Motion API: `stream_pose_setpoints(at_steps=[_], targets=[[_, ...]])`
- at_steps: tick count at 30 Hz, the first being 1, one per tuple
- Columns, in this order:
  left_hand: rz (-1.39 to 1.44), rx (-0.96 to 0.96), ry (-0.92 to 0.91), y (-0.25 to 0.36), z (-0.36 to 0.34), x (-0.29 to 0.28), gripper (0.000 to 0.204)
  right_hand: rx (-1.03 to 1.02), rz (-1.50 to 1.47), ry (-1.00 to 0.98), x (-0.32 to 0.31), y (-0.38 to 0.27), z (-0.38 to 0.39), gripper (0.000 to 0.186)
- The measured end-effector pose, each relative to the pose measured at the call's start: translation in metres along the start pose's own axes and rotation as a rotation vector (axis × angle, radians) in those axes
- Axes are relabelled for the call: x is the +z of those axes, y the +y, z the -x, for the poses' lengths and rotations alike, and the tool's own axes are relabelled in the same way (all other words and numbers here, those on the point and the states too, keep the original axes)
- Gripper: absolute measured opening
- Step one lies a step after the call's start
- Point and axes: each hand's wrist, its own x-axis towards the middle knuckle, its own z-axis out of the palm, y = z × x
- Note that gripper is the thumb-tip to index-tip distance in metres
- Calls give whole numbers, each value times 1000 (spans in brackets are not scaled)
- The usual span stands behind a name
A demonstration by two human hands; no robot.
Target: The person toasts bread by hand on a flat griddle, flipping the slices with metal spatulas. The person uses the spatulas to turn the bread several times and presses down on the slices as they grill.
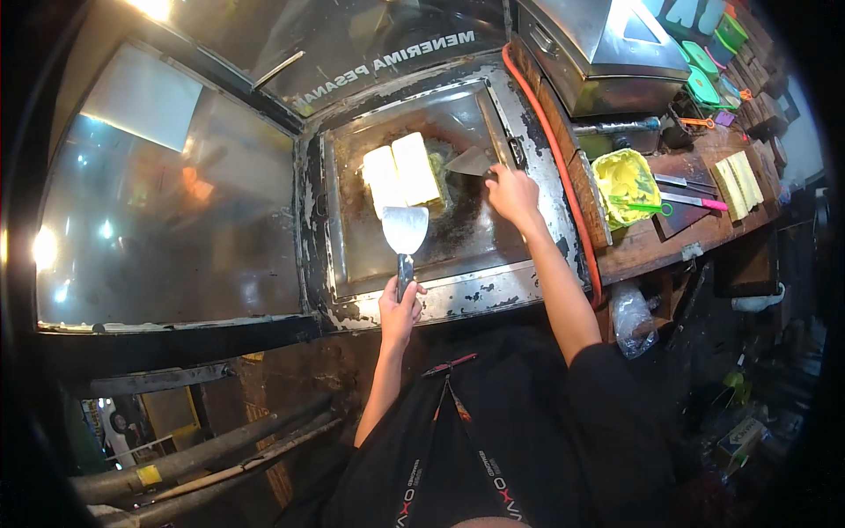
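Two pale, thick bread slabs lie side by side on a dark, greasy griddle. My left hand is closed around the black handle of a wide spatula, whose metal blade meets the near edge of the bread. In my right hand is a second tool, a scraper with a flat triangular blade. That blade lies low over the griddle at the right side of the bread. Whether it touches the bread I cannot tell.
An orange hose runs along the griddle's right side. Beyond it, a wooden counter holds a tub of yellow spread, knives and more bread. A metal box stands behind. Glass panels border the left and back.
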Motion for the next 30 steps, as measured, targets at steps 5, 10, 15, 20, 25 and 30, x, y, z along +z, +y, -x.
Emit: stream_pose_setpoints(at_steps=[5, 10, 15, 20, 25, 30], targets=[[-193, 182, 68, -10, -24, 23, 23, 17, -487, -190, -67, -17, 98, 27], [-642, 435, 246, -14, -40, 68, 25, 88, -553, -245, -87, -44, 150, 27], [-672, 464, 292, -6, -56, 82, 25, 156, -659, -182, -74, -37, 141, 30], [-606, 446, 215, -21, -58, 90, 24, 117, -774, -30, -56, -27, 133, 29], [-499, 361, 229, -19, -57, 86, 22, 199, -801, -144, -75, -10, 125, 28], [-451, 377, 282, -10, -44, 73, 18, 20, -323, -131, -77, 0, 134, 24]])
